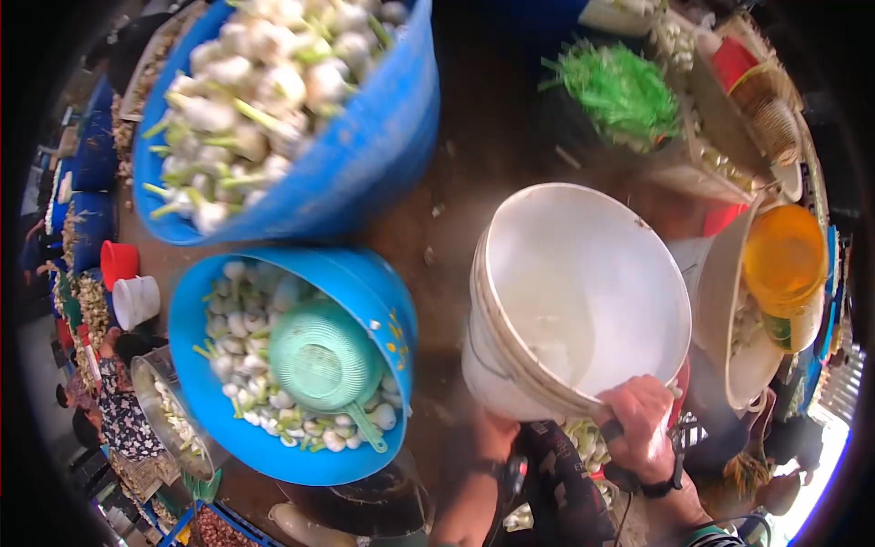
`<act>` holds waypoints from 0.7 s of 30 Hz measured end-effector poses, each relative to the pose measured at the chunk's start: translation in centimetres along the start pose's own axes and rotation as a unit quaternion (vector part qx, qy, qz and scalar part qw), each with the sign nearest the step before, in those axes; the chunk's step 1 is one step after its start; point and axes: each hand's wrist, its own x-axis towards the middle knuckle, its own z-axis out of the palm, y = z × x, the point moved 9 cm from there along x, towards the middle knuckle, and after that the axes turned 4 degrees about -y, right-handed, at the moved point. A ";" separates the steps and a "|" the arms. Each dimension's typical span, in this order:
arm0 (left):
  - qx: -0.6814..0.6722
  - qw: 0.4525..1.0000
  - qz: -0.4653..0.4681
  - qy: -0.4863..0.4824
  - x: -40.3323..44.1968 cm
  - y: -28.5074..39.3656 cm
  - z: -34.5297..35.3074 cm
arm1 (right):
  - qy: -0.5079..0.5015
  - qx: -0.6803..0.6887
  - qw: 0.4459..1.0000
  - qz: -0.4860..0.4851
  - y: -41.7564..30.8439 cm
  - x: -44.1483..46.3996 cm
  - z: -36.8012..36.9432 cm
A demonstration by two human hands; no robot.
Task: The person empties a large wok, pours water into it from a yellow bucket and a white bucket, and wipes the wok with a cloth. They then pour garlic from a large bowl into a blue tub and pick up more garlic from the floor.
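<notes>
A large white plastic bucket (pixel 602 273) is tilted in front of me, its mouth facing up towards my view. My right hand (pixel 643 424) is closed around its near rim. My left hand (pixel 495 433) is against its lower left side, with the fingers hidden behind the wall. The inside looks white and bare, though the bottom is slightly blurred. To the left stands a light-blue tub (pixel 196 365) of garlic bulbs (pixel 239 333), with a green plastic colander (pixel 324 351) lying on them. Above it a darker blue tub (pixel 392 146) is heaped with trimmed garlic.
A bundle of green plastic strands (pixel 620 91) is at the upper right. A yellow bucket (pixel 784 260) is in a pale tub (pixel 715 319) at right. Red (pixel 118 263) and white (pixel 137 301) buckets stand far left, near a person in a flowered garment (pixel 126 410).
</notes>
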 end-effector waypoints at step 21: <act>0.027 0.900 0.429 -0.073 -51.1 18.0 1.7 | 0.144 0.284 0.937 -0.143 -29.6 13.0 -28.1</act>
